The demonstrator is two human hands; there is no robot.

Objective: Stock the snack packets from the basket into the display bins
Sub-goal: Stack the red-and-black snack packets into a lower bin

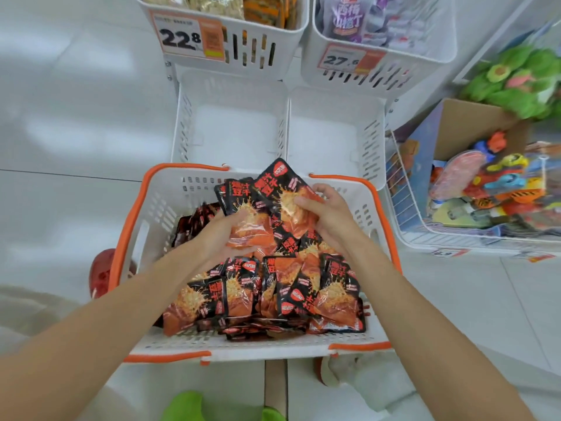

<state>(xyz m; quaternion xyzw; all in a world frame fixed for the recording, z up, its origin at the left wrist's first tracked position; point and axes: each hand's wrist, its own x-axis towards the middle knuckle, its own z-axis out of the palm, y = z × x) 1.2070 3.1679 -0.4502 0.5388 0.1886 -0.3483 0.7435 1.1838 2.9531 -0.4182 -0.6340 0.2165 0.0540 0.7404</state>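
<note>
A white basket with orange rim and handles point(127, 232) sits on the floor below me, holding several black-and-orange snack packets point(273, 293). My left hand point(224, 229) and my right hand point(328, 211) together grip a bunch of these packets point(267, 196), lifted slightly above the pile at the basket's far side. Just beyond the basket stand two white display bins, the left one point(230, 123) and the right one point(337, 129), both with bare bottoms.
Above them hang two filled white bins, one tagged 22.8 point(182, 38), the other 27.6 point(343, 60). A wire bin of colourful toys point(491, 189) and green plush items point(516, 77) stand at right. A red object point(101, 271) lies left of the basket.
</note>
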